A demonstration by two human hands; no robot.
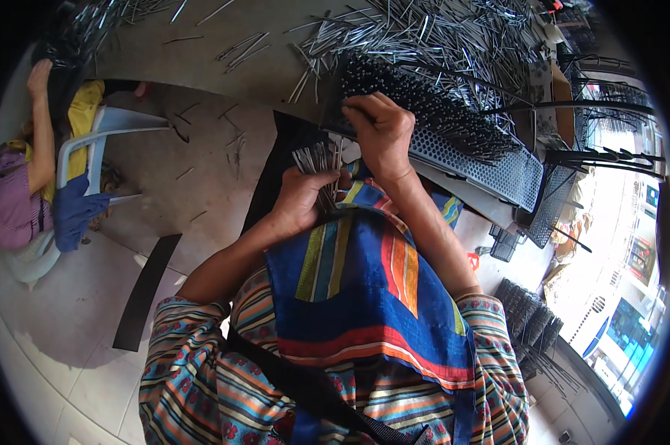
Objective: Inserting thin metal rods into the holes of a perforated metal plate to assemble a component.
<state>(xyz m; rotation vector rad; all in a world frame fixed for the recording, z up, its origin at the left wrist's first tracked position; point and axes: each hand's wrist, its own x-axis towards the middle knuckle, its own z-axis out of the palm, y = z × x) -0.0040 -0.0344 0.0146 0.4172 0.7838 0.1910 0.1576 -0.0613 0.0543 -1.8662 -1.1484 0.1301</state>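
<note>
I'm gripping the rods (312, 160) in the left hand (299, 199), tips fanning usefully for picking singly; the right hand (384, 135) is curling by the rack (514, 175), pinching what, I cannot tell.

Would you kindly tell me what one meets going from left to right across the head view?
A co-worker's purple top, a long black strip, the person's left hand holding thin metal rods, the right hand, a grey perforated metal panel.
</note>
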